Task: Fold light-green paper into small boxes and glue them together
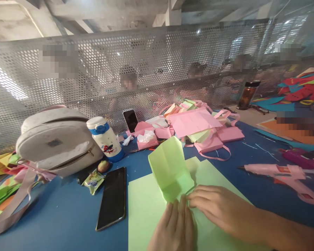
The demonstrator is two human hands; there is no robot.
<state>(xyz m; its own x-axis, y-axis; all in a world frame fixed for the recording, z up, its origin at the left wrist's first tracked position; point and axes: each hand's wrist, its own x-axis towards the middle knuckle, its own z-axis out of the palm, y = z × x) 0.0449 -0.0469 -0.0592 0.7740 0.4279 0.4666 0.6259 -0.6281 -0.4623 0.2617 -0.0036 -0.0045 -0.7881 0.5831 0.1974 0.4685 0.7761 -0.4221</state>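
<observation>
A folded light green paper piece (pixel 169 167) stands up from flat green sheets (pixel 143 209) on the blue table. My left hand (pixel 174 226) lies over the sheets with fingers stretched toward the base of the folded piece. My right hand (pixel 219 209) comes in from the right, fingers pressed flat on the paper at the fold's lower right corner. Both hands touch the green paper near the crease.
A black phone (pixel 113 198) lies left of the sheets, beside a snack wrapper (pixel 93 181), a white bottle (pixel 106 138) and a white bag (pixel 54 139). Pink paper bags (pixel 196 127) pile behind. Pink glue guns (pixel 285 176) lie right. A perforated metal screen (pixel 146 69) backs the table.
</observation>
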